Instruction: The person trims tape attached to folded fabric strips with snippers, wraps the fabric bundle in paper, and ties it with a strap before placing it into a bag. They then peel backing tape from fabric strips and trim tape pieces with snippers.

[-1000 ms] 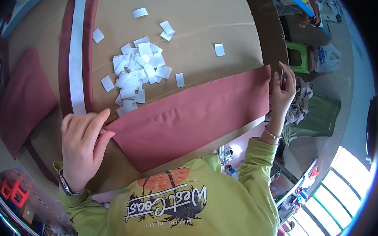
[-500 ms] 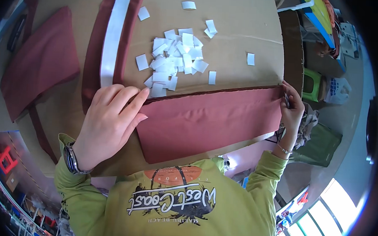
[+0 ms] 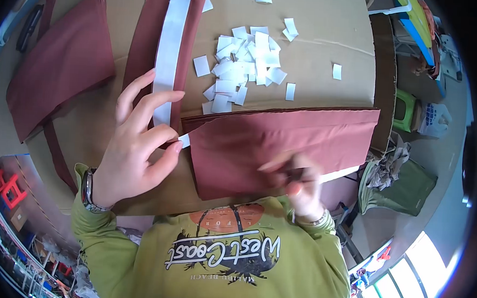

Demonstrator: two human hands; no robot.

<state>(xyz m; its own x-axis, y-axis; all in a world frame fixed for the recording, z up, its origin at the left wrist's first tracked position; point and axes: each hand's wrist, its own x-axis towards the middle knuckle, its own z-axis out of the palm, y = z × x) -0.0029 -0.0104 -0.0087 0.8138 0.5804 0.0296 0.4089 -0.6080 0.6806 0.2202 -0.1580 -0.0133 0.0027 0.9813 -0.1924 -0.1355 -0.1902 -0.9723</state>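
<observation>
A stack of maroon fabric pieces lies flat in front of me, its layered edge facing the far side. At its left corner, my left hand pinches a small white label between thumb and forefinger, with the other fingers spread. My right hand is over the near middle of the stack, blurred by motion. Its fingers are curled round something small and dark, too smeared to name. Beyond the stack sits a loose pile of white labels, with several single ones scattered about it.
A maroon strip with a white band runs away from me on the left. Further left lies another maroon fabric stack, near a dark pen-like tool. Brown cardboard covers the table. A green stool stands at the right.
My left hand has left the fabric's edge and now pinches a white label at the corner. My right hand has moved from the stack's right end to its near middle.
</observation>
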